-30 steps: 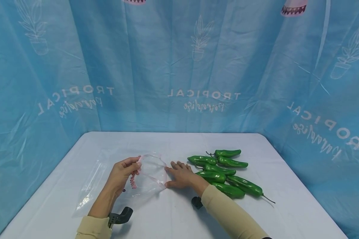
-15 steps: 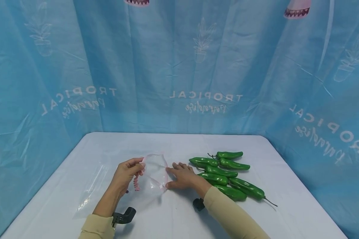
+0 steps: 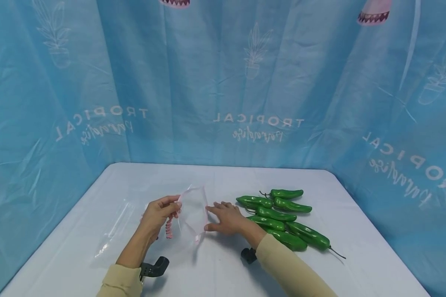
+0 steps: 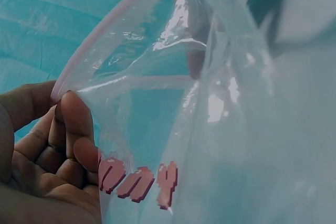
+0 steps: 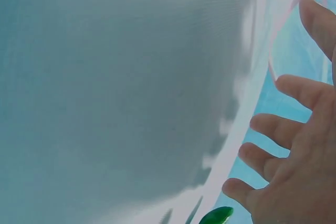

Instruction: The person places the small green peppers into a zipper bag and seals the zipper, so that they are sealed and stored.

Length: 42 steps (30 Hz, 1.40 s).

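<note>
Right sleeve (image 3: 293, 264): we are noting it crossing close by the green peppers (image 3: 275, 213); a swinging elbow could be rolling one off.
Left hand (image 3: 160, 213): we are finding thumb and forefinger pinching the pink rim (image 4: 81, 48); if that pinch is easing, the slick film could be slipping free.
Clear bag (image 3: 120, 222): we are logging its body lying leftward on the tabletop (image 3: 364, 268), its mouth standing spread between both hands; the thin walls are looking limp, so they could be collapsing or clinging together.
Right hand (image 3: 224, 218): we are seeing fingers straight and fanned, thumb and forefinger tips touching the opposite rim without gripping; we are judging this the weaker hold, since withdrawing could be dropping that side.
Pepper group: we are counting seven, lying right of the right hand; their thin stems could be snagging the film.
Curtain (image 3: 260, 152): we are recording blue cloth hanging behind everything.
</note>
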### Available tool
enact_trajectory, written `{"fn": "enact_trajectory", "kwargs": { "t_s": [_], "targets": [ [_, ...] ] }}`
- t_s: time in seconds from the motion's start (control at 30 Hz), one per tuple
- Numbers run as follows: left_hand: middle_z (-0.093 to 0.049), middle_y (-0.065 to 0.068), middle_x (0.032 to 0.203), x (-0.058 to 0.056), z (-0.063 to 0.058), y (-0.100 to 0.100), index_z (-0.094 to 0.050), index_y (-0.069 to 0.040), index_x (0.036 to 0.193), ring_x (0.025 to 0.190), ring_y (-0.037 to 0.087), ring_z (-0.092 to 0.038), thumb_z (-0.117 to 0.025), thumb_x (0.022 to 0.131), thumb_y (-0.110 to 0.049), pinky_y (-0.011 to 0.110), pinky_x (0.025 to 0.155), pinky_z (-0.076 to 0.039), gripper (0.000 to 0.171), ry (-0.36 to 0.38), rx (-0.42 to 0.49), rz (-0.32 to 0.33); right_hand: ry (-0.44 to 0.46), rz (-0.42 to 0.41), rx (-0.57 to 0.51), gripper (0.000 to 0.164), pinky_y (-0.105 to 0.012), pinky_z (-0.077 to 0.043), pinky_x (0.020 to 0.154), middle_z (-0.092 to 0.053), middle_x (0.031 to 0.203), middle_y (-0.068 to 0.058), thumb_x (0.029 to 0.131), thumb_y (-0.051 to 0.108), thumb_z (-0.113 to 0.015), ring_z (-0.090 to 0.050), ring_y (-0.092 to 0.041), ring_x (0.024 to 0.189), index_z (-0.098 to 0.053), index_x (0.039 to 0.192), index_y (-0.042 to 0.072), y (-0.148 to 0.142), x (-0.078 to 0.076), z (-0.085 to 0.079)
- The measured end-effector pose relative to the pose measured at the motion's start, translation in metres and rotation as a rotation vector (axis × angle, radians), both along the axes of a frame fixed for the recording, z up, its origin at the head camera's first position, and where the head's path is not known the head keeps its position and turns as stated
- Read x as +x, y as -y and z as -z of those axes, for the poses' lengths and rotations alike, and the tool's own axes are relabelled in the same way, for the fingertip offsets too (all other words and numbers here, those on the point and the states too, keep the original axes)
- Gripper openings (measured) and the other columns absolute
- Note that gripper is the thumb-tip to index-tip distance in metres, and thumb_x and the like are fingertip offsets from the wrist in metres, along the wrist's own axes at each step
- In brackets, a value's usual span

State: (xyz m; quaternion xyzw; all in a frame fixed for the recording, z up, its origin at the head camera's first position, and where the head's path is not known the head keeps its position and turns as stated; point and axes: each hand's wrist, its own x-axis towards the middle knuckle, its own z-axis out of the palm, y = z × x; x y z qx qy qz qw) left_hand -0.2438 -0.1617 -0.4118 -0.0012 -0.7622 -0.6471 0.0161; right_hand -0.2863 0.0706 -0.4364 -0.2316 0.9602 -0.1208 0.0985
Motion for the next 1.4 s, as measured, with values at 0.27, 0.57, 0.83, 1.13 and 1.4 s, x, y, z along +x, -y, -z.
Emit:
{"fn": "enact_trajectory", "kwargs": {
  "t_s": [0.27,0.57,0.83,1.13,1.4],
  "targets": [
    [-0.061,-0.006,0.080,-0.001,-0.001,-0.001,-0.060,-0.003,0.121,0.071,0.009,-0.055,-0.063,0.090,-0.023,0.026,0.070,-0.048,0.036,-0.003,0.003,-0.002,-0.024,-0.009,-0.058,0.070,-0.062,-0.022,0.110,-0.033,0.153,-0.003,0.086,0.062,-0.053,-0.028,-0.035,0.141,-0.035,0.145,0.031,0.000,0.002,-0.010],
    [-0.062,-0.006,0.080,0.001,-0.004,-0.001,-0.060,-0.003,0.122,0.071,0.009,-0.055,-0.063,0.090,-0.022,0.026,0.071,-0.049,0.037,0.006,0.009,-0.007,-0.051,-0.055,-0.171,0.064,-0.058,-0.027,0.109,-0.042,0.148,-0.003,0.091,0.055,-0.051,-0.037,-0.035,0.136,-0.036,0.146,0.025,-0.019,0.006,-0.016],
    [-0.062,-0.008,0.079,0.003,-0.007,-0.002,-0.060,-0.003,0.123,0.072,0.008,-0.055,-0.063,0.090,-0.022,0.026,0.074,-0.049,0.037,0.004,0.019,-0.019,-0.056,-0.040,-0.260,0.065,-0.062,-0.024,0.108,-0.044,0.146,-0.005,0.090,0.055,-0.052,-0.033,-0.042,0.137,-0.038,0.145,0.023,-0.039,0.016,-0.022],
    [-0.062,-0.009,0.079,0.003,-0.009,-0.002,-0.058,-0.004,0.126,0.073,0.008,-0.055,-0.063,0.090,-0.024,0.026,0.075,-0.048,0.041,0.015,0.031,-0.027,-0.077,0.004,-0.351,0.062,-0.063,-0.024,0.107,-0.047,0.144,-0.008,0.089,0.048,-0.058,-0.034,-0.042,0.136,-0.042,0.143,0.021,-0.062,0.030,-0.024],
    [-0.062,-0.010,0.078,0.002,-0.011,-0.003,-0.059,-0.005,0.125,0.073,0.008,-0.056,-0.063,0.090,-0.023,0.024,0.073,-0.048,0.039,0.009,0.038,-0.033,-0.090,0.087,-0.422,0.062,-0.060,-0.030,0.106,-0.046,0.145,-0.005,0.087,0.048,-0.061,-0.033,-0.037,0.138,-0.044,0.142,0.024,-0.082,0.044,-0.024]
  ]
}}
